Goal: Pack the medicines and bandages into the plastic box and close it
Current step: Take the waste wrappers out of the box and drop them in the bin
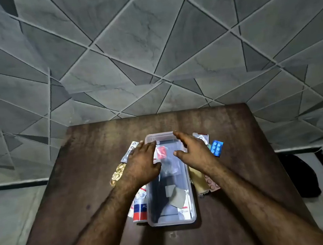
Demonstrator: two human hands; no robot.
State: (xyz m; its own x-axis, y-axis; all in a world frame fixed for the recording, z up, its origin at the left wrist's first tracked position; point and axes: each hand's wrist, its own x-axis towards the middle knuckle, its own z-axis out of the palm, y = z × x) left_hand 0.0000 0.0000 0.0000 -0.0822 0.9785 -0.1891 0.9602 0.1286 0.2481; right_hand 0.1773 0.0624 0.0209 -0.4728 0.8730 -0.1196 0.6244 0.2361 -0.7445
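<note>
A clear plastic box (192, 214) stands lengthwise in the middle of the table; I cannot tell whether a lid covers it. Inside I see a red sachet (162, 152), a grey pad and white packets. My left hand (141, 163) hovers over its far left edge with fingers spread, holding nothing. My right hand (193, 151) hovers over the far right edge, fingers apart and empty. Left of the box lie a silver pill strip (129, 150), a gold foil strip (118, 173) and a red, white and blue tube (140, 211). Right of it lie a blue blister pack (217, 147), a foil packet (202, 137), a tan bandage (199, 180) and a pink pill strip (212, 184).
The dark wooden table (93, 171) stands against a grey tiled wall (146, 42). A black object (299, 176) lies on the floor to the right of the table. Pale floor tiles show on both sides.
</note>
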